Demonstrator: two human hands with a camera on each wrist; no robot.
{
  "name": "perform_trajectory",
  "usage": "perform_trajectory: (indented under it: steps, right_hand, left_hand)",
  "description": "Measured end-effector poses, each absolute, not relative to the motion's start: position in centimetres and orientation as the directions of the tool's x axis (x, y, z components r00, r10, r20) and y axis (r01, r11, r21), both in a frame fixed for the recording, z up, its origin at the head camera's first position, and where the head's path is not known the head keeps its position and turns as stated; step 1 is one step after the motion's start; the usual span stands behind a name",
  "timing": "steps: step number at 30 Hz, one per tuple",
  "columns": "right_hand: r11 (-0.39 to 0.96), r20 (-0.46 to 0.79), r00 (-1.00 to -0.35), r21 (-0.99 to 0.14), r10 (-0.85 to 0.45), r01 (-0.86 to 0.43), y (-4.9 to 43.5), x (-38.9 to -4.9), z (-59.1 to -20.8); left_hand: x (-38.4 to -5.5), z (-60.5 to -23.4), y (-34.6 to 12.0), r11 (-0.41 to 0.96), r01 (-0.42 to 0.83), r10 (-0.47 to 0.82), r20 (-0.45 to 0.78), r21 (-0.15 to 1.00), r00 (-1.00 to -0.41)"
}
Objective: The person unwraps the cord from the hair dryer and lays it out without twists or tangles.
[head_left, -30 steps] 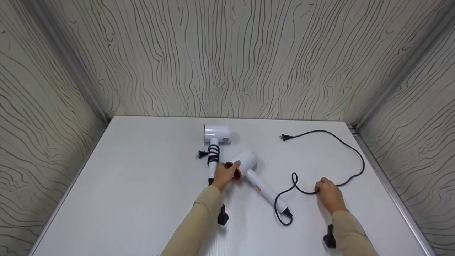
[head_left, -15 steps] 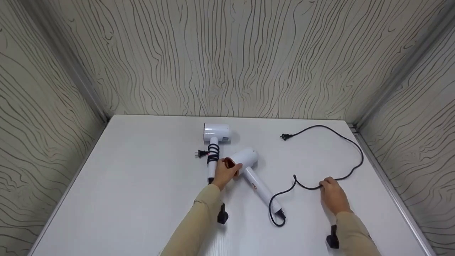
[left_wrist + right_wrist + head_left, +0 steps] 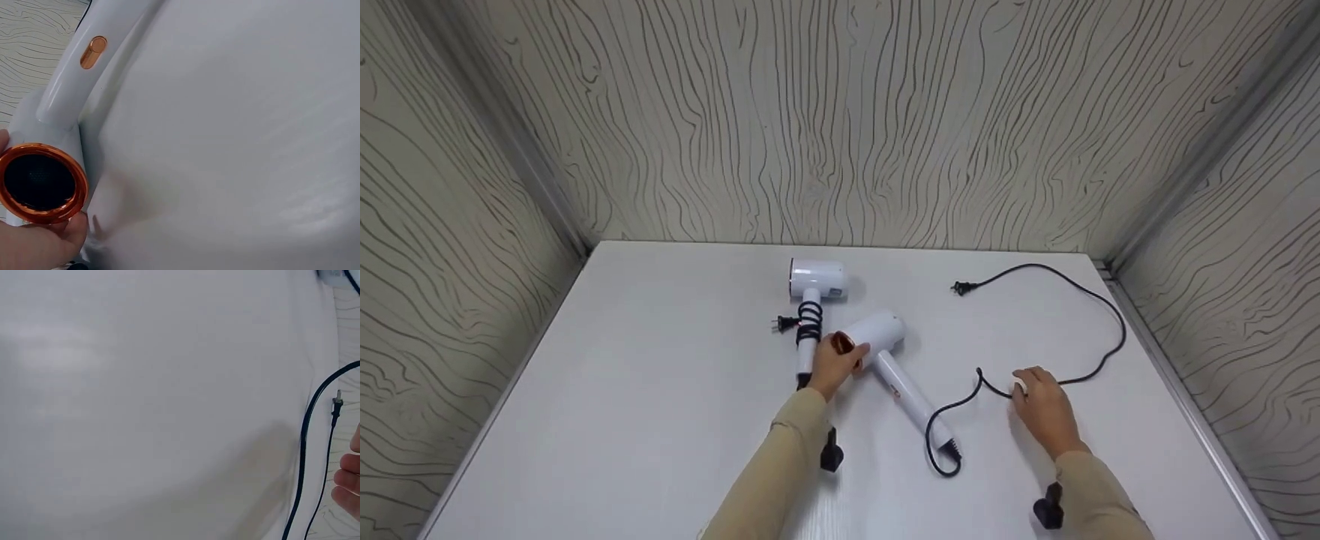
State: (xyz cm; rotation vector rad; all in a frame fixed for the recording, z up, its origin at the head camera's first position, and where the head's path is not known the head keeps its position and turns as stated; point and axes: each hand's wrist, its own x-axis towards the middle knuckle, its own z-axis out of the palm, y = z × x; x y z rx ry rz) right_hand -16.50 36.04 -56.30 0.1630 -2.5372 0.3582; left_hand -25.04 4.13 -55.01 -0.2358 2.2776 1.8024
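Observation:
A white hair dryer with a copper-coloured rim at its mouth lies slanted on the table. My left hand holds it by the barrel's mouth, thumb on one side and fingers on the other. In the left wrist view, the copper rim faces the camera. From the handle's end a black cord runs rightward, and its plug lies toward the back. Over the cord hovers my right hand, fingers parted from the thumb. In the right wrist view, the cord passes beside the fingers, apart from them.
A second white hair dryer lies just behind and left of my left hand. Its cord is wound around the handle, with the plug sticking out to the left. Pale wood-patterned walls enclose the white table.
The held hair dryer has shifted slightly left, and the cord has moved with it. My right hand has let go of the cord and moved a little left along it.

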Motion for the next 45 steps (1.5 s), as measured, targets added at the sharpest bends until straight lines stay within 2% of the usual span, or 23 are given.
perform_trajectory:
  steps: [8, 16, 20, 25, 32, 40, 45]
  right_hand:
    - [0.945, 0.592, -0.805, -0.233, -0.049, -0.229, 32.5, -16.5, -54.3]
    - [0.916, 0.670, -0.727, -0.183, -0.150, -0.357, 30.1, -16.5, -53.9]
    - [0.901, 0.671, -0.719, -0.181, -0.181, -0.395, 29.1, -16.5, -54.2]
    - [0.892, 0.643, -0.740, -0.193, -0.199, -0.408, 27.8, -16.3, -54.5]
    - [0.880, 0.586, -0.780, -0.227, -0.220, -0.418, 26.1, -16.2, -54.7]
    - [0.889, 0.348, -0.922, -0.347, -0.172, -0.297, 24.4, -16.1, -54.5]
    - [0.914, 0.222, -0.967, -0.352, -0.128, -0.202, 23.6, -16.5, -54.7]
  left_hand:
    - [-24.6, -55.2, 4.1, 0.244, -0.222, 0.024, -0.235, 0.944, -0.972]
    - [-24.1, -55.8, 4.1, 0.212, -0.174, 0.027, -0.184, 0.962, -0.983]
    - [-23.7, -55.9, 4.1, 0.222, -0.156, 0.019, -0.165, 0.962, -0.986]
    - [-23.0, -55.9, 4.0, 0.242, -0.145, 0.017, -0.153, 0.960, -0.988]
    - [-21.5, -56.1, 3.3, 0.277, -0.182, 0.037, -0.199, 0.944, -0.979]
    - [-19.7, -56.7, 2.7, 0.249, -0.154, 0.041, -0.170, 0.956, -0.985]
    - [-18.6, -57.3, 2.3, 0.247, -0.098, 0.028, -0.108, 0.964, -0.994]
